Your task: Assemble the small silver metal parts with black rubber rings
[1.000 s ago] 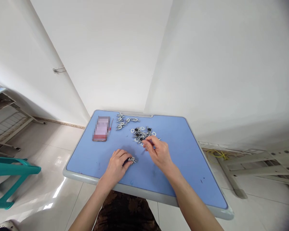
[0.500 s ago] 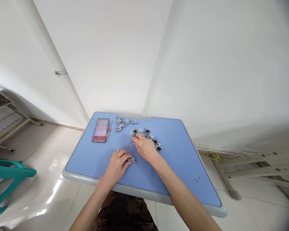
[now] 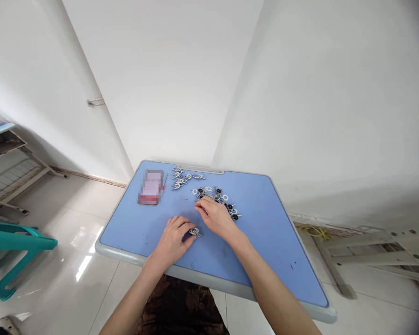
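Note:
My left hand [image 3: 176, 238] rests low on the blue table. Its thumb and fingertips close on a small silvery metal part with a flat oval plate and thin prongs [image 3: 195, 232]. My right hand [image 3: 214, 215] is just beyond it to the right, thumb and index finger pinched together at the near edge of a pile of parts. Whatever that pinch may hold is too small to make out. The pile has parts with round black discs [image 3: 230, 206] and flat oval metal plates [image 3: 225, 197]; my right hand covers some of it.
A blurred-out phone [image 3: 151, 187] lies at the table's left, beside a thin red-handled tool [image 3: 163, 182]. Several metal parts [image 3: 178, 185] are grouped at the back edge. A tiny piece [image 3: 186, 199] sits mid-table. White walls stand behind; a green stool [image 3: 17, 246] is left.
The view has shifted slightly, so the table appears further right. My right fingertips have drawn a little nearer to me, off the pile's edge. My left hand stays at the metal part.

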The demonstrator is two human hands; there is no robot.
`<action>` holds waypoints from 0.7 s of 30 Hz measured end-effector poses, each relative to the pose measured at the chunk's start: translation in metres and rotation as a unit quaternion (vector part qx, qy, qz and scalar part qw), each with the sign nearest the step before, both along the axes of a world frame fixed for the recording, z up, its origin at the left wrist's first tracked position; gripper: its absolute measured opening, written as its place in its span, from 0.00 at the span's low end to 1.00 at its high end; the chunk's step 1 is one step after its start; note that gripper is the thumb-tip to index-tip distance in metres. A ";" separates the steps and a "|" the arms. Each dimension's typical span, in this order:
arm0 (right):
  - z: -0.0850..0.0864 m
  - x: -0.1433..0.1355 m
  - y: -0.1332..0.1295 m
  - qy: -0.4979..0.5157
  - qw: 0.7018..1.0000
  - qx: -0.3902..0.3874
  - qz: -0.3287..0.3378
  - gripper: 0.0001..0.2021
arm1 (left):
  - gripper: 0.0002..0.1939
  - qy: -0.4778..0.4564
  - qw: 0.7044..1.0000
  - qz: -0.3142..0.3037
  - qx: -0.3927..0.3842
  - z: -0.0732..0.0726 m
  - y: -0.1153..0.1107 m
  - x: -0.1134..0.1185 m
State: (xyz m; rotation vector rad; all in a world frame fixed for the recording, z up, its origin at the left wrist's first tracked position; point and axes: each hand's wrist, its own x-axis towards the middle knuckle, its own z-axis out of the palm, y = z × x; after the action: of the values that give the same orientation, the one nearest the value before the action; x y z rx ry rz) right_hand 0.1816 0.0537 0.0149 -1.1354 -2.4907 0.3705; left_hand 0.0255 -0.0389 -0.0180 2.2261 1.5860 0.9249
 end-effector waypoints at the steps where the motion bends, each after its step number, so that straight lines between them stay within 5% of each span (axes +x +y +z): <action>1: 0.003 0.003 -0.002 0.039 0.999 -0.021 0.010 0.08 | 0.10 -0.003 1.000 0.000 0.000 0.000 0.000 0.000; 8: 0.015 0.015 -0.019 0.103 0.982 -0.124 0.099 0.08 | 0.10 -0.019 0.999 0.015 -0.021 0.004 -0.005 -0.003; 21: 0.009 0.013 -0.025 0.018 0.988 -0.098 0.119 0.10 | 0.05 -0.034 0.998 0.019 -0.039 -0.001 -0.004 -0.008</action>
State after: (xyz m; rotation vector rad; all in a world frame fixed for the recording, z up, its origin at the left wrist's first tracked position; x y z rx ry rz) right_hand 0.1943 0.0289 0.0243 -0.8902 -2.6099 0.7083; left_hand 0.0173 -0.0425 -0.0188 2.0964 1.6123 0.9208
